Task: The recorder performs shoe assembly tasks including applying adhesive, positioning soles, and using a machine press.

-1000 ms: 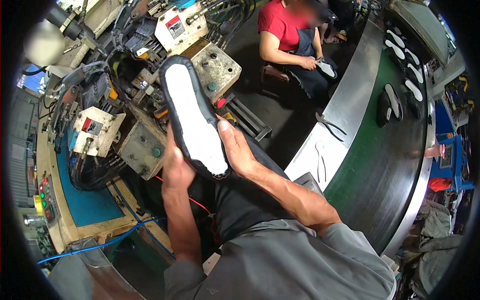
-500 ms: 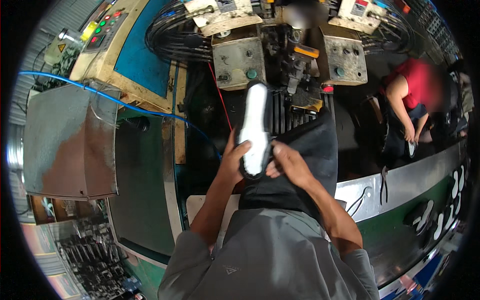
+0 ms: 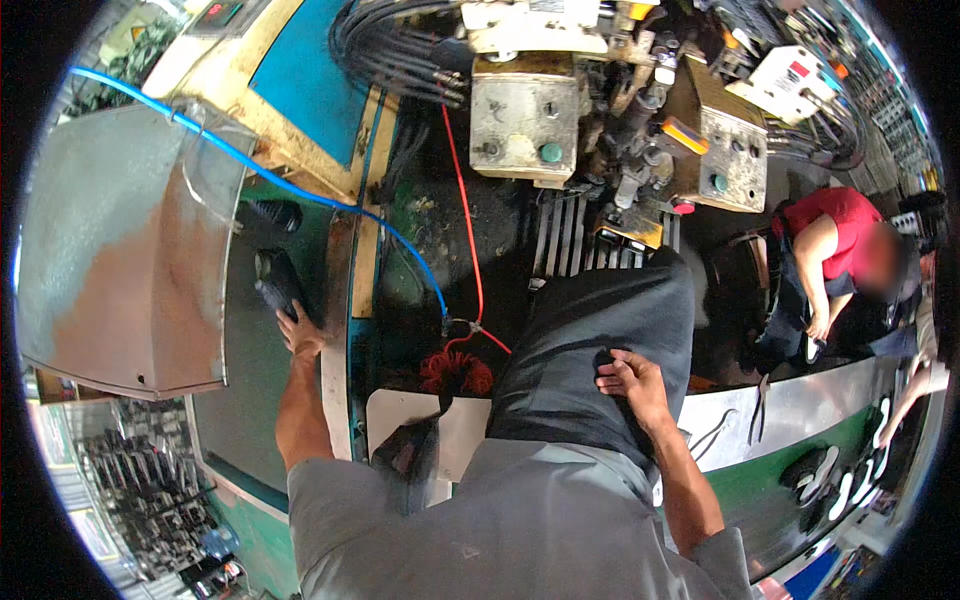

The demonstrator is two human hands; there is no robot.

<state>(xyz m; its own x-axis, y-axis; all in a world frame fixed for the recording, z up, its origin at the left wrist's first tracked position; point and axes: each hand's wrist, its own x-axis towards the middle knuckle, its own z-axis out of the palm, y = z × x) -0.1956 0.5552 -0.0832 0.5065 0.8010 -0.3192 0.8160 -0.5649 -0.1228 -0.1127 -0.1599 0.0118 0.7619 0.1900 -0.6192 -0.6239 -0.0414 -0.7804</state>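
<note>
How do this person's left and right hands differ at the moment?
The left hand reaches far out sideways, while the right hand is close in, over the dark trousers.
The left hand is at the near end of a black shoe, above a dark green surface; the right hand is near no shoe.
The left hand's fingers look stretched, the right hand's loosely curled.
Both are bare.

Fisheye edges bend into black; pale sheen on the metal ledge (image 3: 800, 408); floor (image 3: 425, 205) in shadow
</note>
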